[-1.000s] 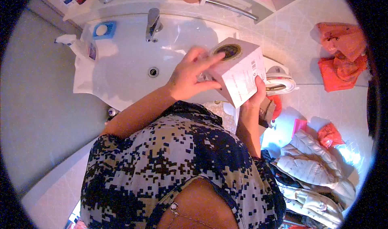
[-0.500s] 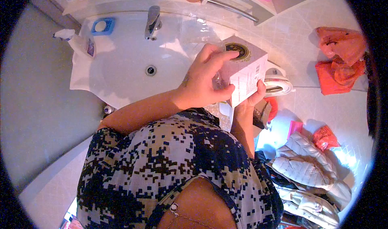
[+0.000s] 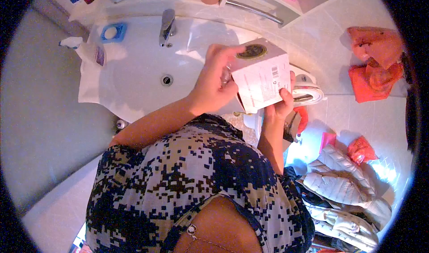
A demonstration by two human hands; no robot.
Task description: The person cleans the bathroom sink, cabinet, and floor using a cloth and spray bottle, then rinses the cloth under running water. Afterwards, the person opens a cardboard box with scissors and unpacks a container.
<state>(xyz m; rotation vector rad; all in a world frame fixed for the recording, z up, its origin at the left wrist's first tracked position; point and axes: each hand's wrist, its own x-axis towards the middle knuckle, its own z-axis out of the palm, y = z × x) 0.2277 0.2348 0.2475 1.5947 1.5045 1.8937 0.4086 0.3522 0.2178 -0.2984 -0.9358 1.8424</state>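
Note:
My right hand (image 3: 282,104) grips a pale pink box (image 3: 259,86) from its right and lower side, thumb on the printed face. The box is tilted and shows a barcode, small print and a dark oval emblem on its upper face. My left hand (image 3: 215,76) is at the box's left side, index finger reaching to the emblem and thumb near the left edge. Its fingers curl around something clear and shiny (image 3: 226,75), too small to make out. Behind the hands is a white washbasin (image 3: 134,81) with a chrome faucet (image 3: 167,27).
A soap on a blue dish (image 3: 112,32) and a spray bottle (image 3: 87,51) stand at the basin's left. A shelf with bottles runs behind it. Red bags (image 3: 375,81) hang at right, above light jackets (image 3: 342,177). A drawer handle (image 3: 254,11) juts out at the back.
The box has turned so its printed, barcoded face shows more fully. My left hand has moved from over the box toward its left edge, its thumb now off the printed face's middle.

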